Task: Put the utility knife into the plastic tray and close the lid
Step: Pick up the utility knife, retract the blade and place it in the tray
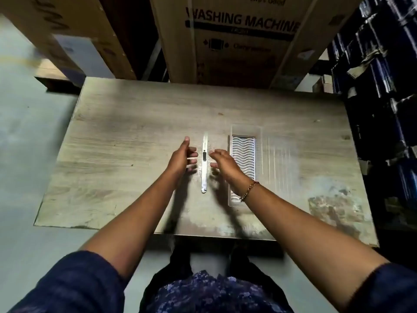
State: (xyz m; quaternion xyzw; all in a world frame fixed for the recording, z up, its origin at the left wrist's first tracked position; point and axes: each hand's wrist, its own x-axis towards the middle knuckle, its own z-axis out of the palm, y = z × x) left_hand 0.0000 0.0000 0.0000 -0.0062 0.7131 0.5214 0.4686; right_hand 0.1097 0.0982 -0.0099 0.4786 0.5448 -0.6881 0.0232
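Note:
A slim silver utility knife (204,172) with a black slider lies lengthwise on the wooden table (126,154), pointing away from me. My left hand (182,157) hovers just left of it, fingers apart and curled toward it. Just right of the knife is my right hand (223,162), fingers spread, holding nothing. The clear plastic tray (243,152), with a wavy ribbed bottom, rests to the right of the knife; my right wrist crosses its near end. Its transparent lid (278,163) lies open flat on the tray's right side.
A large washing machine carton (237,41) stands behind the table. Another carton (74,32) is at the back left. Dark stacked crates (383,86) line the right side. A worn patch (334,206) marks the table's near right corner.

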